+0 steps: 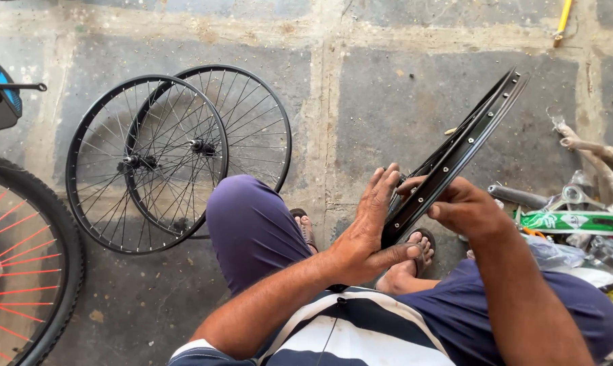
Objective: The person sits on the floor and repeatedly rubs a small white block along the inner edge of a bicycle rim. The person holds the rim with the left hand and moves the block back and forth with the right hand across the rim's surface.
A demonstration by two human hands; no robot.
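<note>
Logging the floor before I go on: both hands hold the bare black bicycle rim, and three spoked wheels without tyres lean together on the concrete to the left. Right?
Not quite. The head view shows two spoked wheels without tyres overlapping on the concrete, not three; the wheel with red spokes at the far left has a tyre. The rest stands: left hand and right hand hold the bare black bicycle rim.

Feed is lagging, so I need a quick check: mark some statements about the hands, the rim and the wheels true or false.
1. Both hands, left hand and right hand, touch the black rim. True.
2. The rim lies flat on the floor. False: it is held up, tilted.
3. Two spoked wheels overlap on the stone floor. True.
4. The tyred wheel at the left has blue spokes. False: they are red.
</note>
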